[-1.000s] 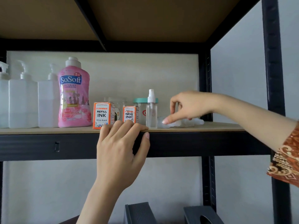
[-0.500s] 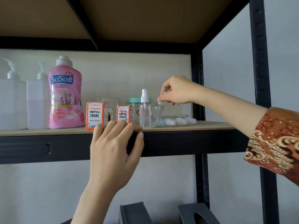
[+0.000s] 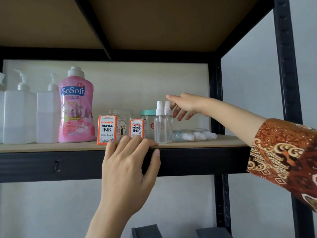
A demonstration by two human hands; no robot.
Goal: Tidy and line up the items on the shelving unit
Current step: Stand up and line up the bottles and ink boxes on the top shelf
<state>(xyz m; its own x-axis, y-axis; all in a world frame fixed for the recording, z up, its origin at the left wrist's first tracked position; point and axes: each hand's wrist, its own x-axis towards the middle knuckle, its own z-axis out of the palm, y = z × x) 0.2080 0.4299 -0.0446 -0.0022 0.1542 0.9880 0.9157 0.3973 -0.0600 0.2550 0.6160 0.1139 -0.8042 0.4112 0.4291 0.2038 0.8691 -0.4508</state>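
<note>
Two small clear spray bottles [image 3: 163, 124] stand upright side by side near the shelf's [image 3: 51, 147] front edge. My right hand [image 3: 184, 106] hovers just behind and right of them, fingers spread, holding nothing. Several more spray bottles [image 3: 193, 135] lie on their sides to the right. Two orange Refill Ink boxes [image 3: 108, 129] [image 3: 138, 129] stand left of the bottles. A pink SoSoft bottle [image 3: 76, 107] and white pump bottles [image 3: 19, 114] stand at the left. My left hand [image 3: 130, 162] grips the shelf's front edge, fingers curled over it.
A teal-lidded jar [image 3: 148, 115] and a glass jar [image 3: 121, 114] stand behind the ink boxes. Black uprights [image 3: 218, 100] frame the right side, with a shelf board overhead. Two grey containers [image 3: 145, 231] sit below.
My right hand stood a lying spray bottle upright beside the first one, then let go and opened. The left hand kept its grip on the shelf edge.
</note>
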